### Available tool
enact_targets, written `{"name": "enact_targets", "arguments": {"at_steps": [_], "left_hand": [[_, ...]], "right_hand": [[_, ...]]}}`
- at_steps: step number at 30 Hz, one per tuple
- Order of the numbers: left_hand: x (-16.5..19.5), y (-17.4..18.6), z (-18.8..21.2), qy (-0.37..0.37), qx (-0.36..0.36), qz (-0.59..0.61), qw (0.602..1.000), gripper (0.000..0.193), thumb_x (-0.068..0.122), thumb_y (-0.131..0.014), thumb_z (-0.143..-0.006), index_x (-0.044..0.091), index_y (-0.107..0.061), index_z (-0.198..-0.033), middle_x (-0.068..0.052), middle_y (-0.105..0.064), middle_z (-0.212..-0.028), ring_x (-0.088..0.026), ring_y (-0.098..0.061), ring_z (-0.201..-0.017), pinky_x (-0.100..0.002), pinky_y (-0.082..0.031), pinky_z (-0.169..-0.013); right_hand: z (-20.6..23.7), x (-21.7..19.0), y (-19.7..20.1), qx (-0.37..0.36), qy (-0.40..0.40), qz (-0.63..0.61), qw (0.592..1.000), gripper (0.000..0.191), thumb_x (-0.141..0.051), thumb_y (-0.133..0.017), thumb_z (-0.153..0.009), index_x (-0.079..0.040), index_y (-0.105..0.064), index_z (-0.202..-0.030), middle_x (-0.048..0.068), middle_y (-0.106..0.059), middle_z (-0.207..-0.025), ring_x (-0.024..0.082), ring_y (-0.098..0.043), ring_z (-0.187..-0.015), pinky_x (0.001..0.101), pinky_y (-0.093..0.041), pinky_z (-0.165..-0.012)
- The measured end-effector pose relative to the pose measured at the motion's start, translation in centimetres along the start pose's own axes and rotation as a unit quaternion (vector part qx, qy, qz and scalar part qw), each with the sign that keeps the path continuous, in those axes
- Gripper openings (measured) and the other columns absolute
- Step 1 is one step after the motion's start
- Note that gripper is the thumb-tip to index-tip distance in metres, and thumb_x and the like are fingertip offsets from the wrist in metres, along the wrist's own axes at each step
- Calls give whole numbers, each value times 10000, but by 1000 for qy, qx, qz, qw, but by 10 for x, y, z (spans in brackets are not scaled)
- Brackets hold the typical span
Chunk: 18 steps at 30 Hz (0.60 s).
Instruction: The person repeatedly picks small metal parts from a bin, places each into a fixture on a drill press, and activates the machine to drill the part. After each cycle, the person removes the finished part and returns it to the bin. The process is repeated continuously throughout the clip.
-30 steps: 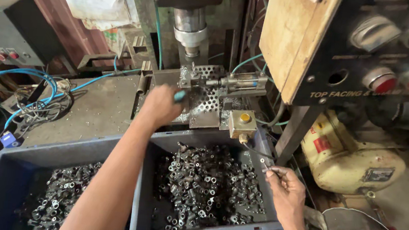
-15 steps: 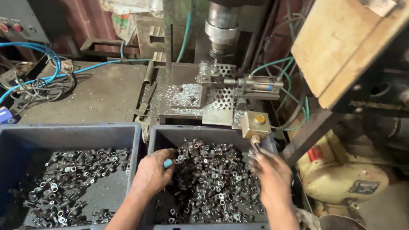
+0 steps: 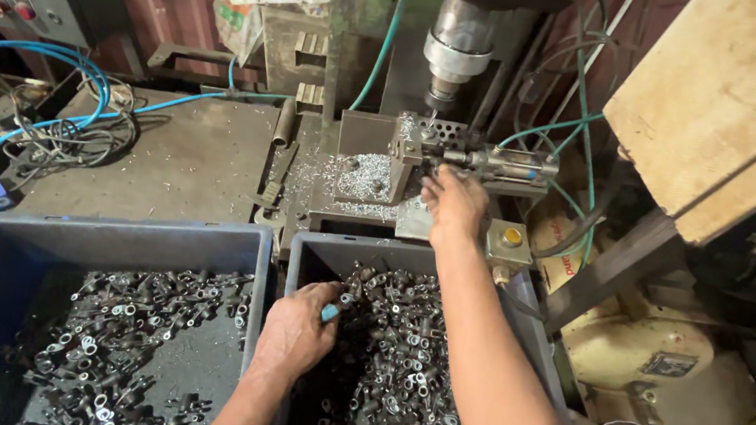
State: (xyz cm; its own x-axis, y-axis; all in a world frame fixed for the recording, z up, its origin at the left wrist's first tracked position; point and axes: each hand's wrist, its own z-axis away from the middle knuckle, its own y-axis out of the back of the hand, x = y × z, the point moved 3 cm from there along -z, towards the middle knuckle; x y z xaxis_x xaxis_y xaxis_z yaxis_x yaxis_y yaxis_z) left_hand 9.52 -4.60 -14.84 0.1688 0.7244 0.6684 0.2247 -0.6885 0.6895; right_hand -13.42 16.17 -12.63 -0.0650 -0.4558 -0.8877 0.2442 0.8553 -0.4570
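My left hand [image 3: 297,330] rests inside the right grey bin [image 3: 319,253], fingers curled among several small dark metal fittings [image 3: 401,353]; one finger wears a teal cover. My right hand [image 3: 454,206] reaches up to the clamp fixture [image 3: 444,150] under the drill spindle [image 3: 454,49], fingers closed at the fixture; what it pinches is hidden. Metal chips [image 3: 365,179] lie on the machine table beside it.
A second grey bin [image 3: 117,234] of similar fittings [image 3: 126,336] sits at the left. Blue hoses and tangled cables [image 3: 63,127] cover the back-left bench. A yellow button box [image 3: 509,242], a wooden board [image 3: 730,108] and a cream motor [image 3: 651,350] stand at the right.
My right hand rose from the right bin up to the fixture under the spindle. My left hand, at the fixture a second ago, came down into the bin and stays there.
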Motion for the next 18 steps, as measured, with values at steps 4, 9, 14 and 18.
{"name": "enact_targets", "arguments": {"at_steps": [4, 9, 14, 18], "left_hand": [[-1, -1, 0, -2, -2, -3, 1000, 358, 115, -678, -803, 114, -710, -1159, -128, -727, -1161, -373, -691, -1010, -453, -559, -872], [3, 1, 0, -31, 14, -20, 999, 385, 103, -688, -774, 90, -702, -1158, -146, -725, -1153, -378, -689, -1020, -461, -550, -884], [4, 4, 0, -5, -2, -1, 1000, 355, 106, -669, -796, 105, -706, -1149, -138, -731, -1144, -379, -690, -1010, -455, -557, -883], [4, 5, 1, -7, 10, -13, 1000, 342, 99, -661, -803, 101, -701, -1143, -147, -724, -1155, -394, -689, -999, -465, -558, -877]], "right_hand": [[-17, 4, -2, -11, -5, -11, 1000, 97, -72, -688, -943, -45, -676, -1035, 102, -718, -963, 202, -707, -793, 290, -584, -611], [7, -15, -10, -84, -27, 81, 993, 323, -111, -674, -937, -51, -627, -1250, 131, -703, -1122, 220, -710, -886, 299, -616, -714], [66, -56, 11, -184, 73, 336, 921, 580, -129, -686, -921, -76, -501, -1468, 137, -667, -1346, 209, -709, -1079, 315, -595, -896], [108, -93, 65, -103, 264, 504, 816, 479, -255, -687, -929, -85, -613, -1370, 132, -682, -1326, 287, -699, -1140, 416, -570, -966]]}}
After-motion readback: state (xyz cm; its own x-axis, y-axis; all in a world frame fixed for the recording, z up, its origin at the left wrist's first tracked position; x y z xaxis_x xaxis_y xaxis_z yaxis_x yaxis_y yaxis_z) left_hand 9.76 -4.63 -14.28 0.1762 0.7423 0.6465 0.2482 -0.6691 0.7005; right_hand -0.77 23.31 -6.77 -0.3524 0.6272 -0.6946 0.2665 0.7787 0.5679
